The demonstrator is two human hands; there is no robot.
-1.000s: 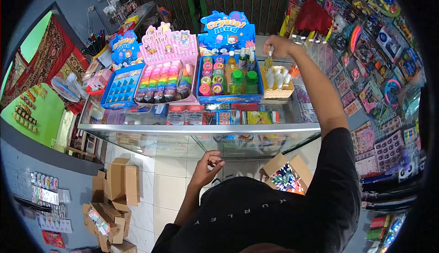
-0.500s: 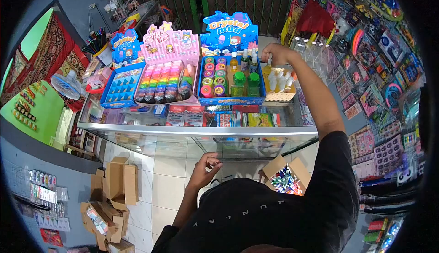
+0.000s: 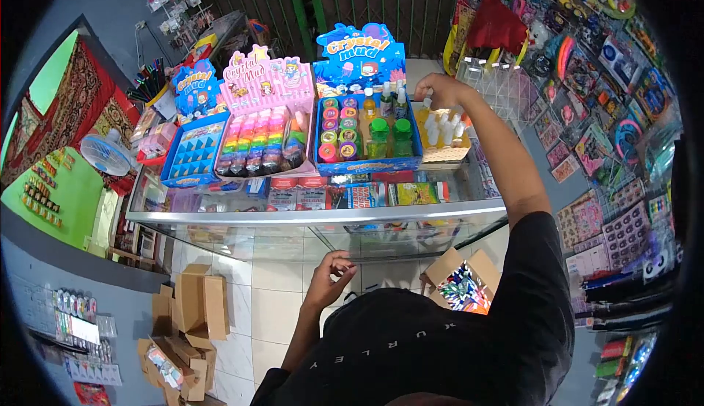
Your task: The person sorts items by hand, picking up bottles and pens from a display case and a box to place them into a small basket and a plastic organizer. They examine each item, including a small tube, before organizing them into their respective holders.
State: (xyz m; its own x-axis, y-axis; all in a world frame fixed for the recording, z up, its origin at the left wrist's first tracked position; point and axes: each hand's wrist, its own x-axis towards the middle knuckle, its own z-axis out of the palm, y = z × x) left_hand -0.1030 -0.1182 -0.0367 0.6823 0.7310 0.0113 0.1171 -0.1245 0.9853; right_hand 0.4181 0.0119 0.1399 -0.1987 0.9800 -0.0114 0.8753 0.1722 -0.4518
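Note:
My right hand (image 3: pixel 440 92) reaches over the far right of the glass counter, fingers bent down at a small clear-capped bottle (image 3: pixel 427 102) behind a woven basket (image 3: pixel 446 154) of similar bottles. Its fingertips are partly hidden, so the grip is unclear. Left of the basket stands a blue display box (image 3: pixel 370 165) with round colourful tubs, green-capped jars and upright bottles. My left hand (image 3: pixel 332 278) hangs in front of the counter with its fingers curled, touching nothing visible.
A pink display box (image 3: pixel 264 105) of rainbow-coloured items and a blue divided box (image 3: pixel 192 149) stand on the counter's left. The counter's metal edge (image 3: pixel 315 216) runs before me. Open cartons (image 3: pixel 192 300) lie on the floor at left, another (image 3: pixel 480 270) at right.
The camera view has shifted slightly. My right hand stays by the bottles behind the basket, and my left hand keeps nearly the same curled pose.

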